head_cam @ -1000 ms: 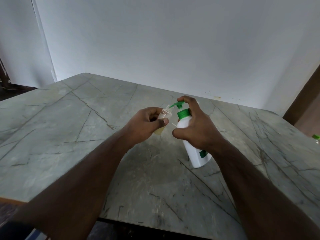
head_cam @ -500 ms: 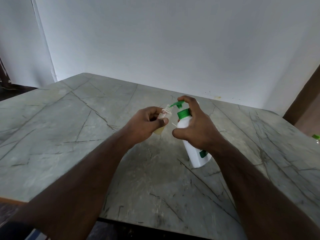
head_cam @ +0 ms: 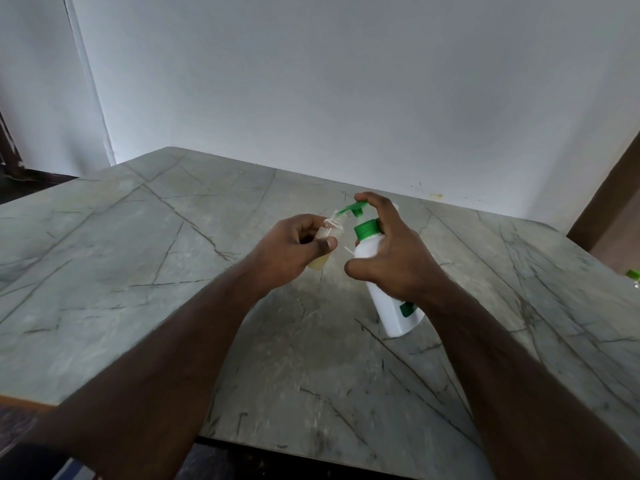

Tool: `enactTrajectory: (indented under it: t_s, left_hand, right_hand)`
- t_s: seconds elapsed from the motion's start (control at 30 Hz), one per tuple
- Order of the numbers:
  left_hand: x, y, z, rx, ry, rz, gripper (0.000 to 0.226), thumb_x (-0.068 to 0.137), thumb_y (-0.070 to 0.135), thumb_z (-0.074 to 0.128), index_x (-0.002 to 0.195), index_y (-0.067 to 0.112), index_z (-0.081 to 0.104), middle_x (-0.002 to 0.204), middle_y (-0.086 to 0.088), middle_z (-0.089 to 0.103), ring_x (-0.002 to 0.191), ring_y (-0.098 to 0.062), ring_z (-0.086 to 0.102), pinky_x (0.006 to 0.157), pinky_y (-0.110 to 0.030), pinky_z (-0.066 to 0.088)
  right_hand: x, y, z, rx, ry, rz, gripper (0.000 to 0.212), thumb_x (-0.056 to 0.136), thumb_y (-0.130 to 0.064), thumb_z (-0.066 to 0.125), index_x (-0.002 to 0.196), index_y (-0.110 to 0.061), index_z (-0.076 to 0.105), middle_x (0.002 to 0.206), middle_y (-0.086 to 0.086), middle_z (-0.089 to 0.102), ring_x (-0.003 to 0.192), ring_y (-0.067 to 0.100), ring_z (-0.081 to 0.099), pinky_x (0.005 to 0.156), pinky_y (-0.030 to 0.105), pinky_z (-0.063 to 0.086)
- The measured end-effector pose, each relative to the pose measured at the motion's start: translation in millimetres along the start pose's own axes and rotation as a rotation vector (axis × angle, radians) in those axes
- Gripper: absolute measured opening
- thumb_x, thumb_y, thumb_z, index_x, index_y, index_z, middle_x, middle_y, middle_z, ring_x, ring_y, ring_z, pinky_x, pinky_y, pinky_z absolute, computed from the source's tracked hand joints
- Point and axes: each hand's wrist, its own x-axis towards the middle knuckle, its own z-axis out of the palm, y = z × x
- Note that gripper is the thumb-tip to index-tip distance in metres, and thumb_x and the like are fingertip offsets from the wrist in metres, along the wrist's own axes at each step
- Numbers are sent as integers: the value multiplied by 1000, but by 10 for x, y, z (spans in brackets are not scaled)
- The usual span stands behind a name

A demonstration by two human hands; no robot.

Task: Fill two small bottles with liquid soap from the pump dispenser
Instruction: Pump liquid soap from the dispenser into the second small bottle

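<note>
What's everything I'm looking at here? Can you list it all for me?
Small bottle: one, clear with yellowish liquid at the bottom, held above the table, its mouth at the pump's spout.
Pump dispenser: one, white with green pump and collar, standing tilted on the table, right of centre.
Table: one, grey-green marbled top, fills the lower view.
Wall: white, behind the table.
Green-topped object: one, at the right edge, cut off, too little shows to identify.
Left hand: grips the small bottle.
Right hand: wraps the dispenser's neck, a finger on the pump head.
</note>
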Motion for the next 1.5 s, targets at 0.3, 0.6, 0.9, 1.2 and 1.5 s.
enactTrajectory:
  t_s: [0.3,0.6,0.9,1.2,1.5]
  left_hand:
    - [-4,23,13,12,4,-10,37,98,26,64,135,18,61,110,9,71,93,-6,67,71,-14,49]
    - [-10,27,1,14,6,-14,40,98,26,66,136,16,61,113,4,72,89,-7,67,69,-15,47]
    - [-21,32,3,-7,4,-14,39,98,25,66,136,16,61,114,3,72,94,-9,68,72,-17,49]
    - [-31,24,0,-39,-15,-8,32,98,23,66,129,16,64,110,0,74,99,-17,71,79,-24,54]
    - [-22,25,-11,-32,-22,-18,39,99,25,64,136,13,61,119,0,72,103,-15,69,78,-22,52]
  right_hand:
    - [7,-9,9,3,9,-11,97,67,-21,82,143,-39,25,126,0,52,93,18,59,72,25,51]
    - [5,-17,16,1,12,-9,95,67,-21,83,141,-39,26,126,-1,50,93,16,58,70,22,50]
    - [3,-21,29,6,8,-8,99,67,-21,82,144,-40,23,129,-1,49,93,16,58,72,24,51]
    - [15,-20,19,11,14,-5,92,67,-19,82,138,-38,28,124,0,52,92,16,59,70,22,50]
    - [7,-19,37,18,7,2,99,66,-20,81,143,-42,24,129,0,50,94,18,60,79,35,57]
